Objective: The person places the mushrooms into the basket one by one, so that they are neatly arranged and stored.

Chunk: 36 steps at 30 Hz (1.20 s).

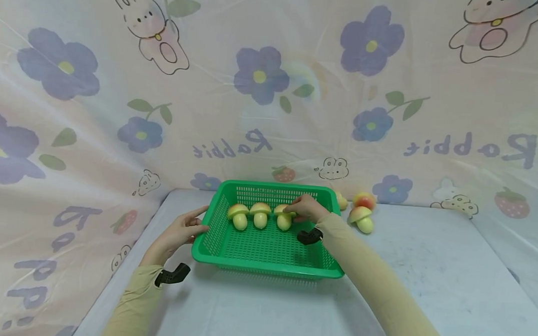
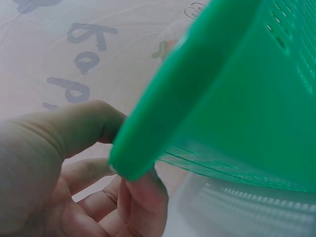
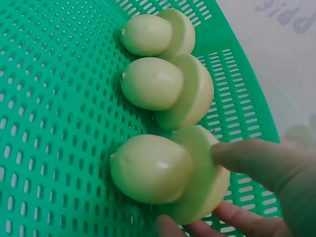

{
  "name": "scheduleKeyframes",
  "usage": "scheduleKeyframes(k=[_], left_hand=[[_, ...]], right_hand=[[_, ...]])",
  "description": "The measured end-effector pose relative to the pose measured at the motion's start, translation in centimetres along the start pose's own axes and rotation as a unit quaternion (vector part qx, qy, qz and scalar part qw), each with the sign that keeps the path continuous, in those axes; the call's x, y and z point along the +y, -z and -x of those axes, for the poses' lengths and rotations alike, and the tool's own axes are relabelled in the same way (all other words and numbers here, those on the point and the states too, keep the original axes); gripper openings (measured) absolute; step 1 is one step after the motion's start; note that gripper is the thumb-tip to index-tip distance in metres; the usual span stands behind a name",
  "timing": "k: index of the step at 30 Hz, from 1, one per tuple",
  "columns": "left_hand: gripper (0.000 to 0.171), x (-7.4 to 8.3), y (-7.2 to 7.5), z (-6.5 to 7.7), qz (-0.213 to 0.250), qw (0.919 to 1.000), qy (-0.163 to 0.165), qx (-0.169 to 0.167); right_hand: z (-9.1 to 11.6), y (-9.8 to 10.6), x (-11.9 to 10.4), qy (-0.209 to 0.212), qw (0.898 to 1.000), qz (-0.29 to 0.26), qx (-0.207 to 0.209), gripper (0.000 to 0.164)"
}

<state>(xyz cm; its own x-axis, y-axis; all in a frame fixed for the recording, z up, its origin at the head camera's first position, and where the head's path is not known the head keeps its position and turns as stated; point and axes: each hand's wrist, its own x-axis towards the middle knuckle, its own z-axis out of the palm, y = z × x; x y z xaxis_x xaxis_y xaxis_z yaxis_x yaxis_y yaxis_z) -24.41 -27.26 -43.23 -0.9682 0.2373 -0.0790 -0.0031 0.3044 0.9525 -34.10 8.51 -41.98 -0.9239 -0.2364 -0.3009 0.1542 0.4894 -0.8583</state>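
Cloth (image 1: 298,124), printed with flowers and rabbits: stood behind the worktop.
Worktop (image 1: 435,275), pale: carried the basket.
Basket (image 1: 266,269), green, slotted: its right end lay partly behind the right sleeve (image 1: 368,267) in the head view.
Left hand (image 1: 178,236): curled on the basket's left rim; the left wrist view alone showed fingers tucked beneath it.
Right hand (image 1: 309,209): half closed, pinching the rightmost mushroom (image 1: 284,222). The head view hid part of that cap; the right wrist view showed the thumb on it, fingers at its far side.
Mushrooms, two more (image 1: 260,216): in the basket, in a row with the pinched one, along the back wall.
Outside, right of the basket, head view only: one mushroom (image 1: 361,219), a red-yellow piece (image 1: 364,201) behind it, and a pale piece (image 1: 341,201) partly hidden by the rim.
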Motion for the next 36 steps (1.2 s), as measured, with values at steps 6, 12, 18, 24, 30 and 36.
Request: scheduleKeyframes(k=[6,12,18,24,30,36], left_hand=[[0.072,0.0,0.0,0.1,0.004,1.0000,0.001,-0.001],[0.071,0.0,0.0,0.0,0.000,1.0000,0.003,0.000],[0.071,0.1,0.0,0.0,0.002,1.0000,0.005,0.000],[0.071,0.0,0.0,0.0,0.003,1.0000,0.005,0.002],[0.071,0.0,0.1,0.0,0.002,1.0000,0.000,-0.001],[0.070,0.3,-0.1,0.3,0.008,1.0000,0.002,-0.003]], right_hand=[[0.2,0.2,-0.1,-0.002,1.000,0.007,-0.008,0.049],[0.5,0.9,-0.1,-0.003,1.000,0.002,-0.030,0.046],[1.1,1.6,-0.1,0.000,0.999,-0.014,-0.046,0.046],[2.0,2.4,-0.8,0.013,0.998,-0.024,-0.054,0.051],[2.4,3.2,-0.9,0.018,0.997,-0.044,-0.061,0.054],[3.2,4.0,-0.9,0.039,0.995,-0.057,-0.072,0.052]])
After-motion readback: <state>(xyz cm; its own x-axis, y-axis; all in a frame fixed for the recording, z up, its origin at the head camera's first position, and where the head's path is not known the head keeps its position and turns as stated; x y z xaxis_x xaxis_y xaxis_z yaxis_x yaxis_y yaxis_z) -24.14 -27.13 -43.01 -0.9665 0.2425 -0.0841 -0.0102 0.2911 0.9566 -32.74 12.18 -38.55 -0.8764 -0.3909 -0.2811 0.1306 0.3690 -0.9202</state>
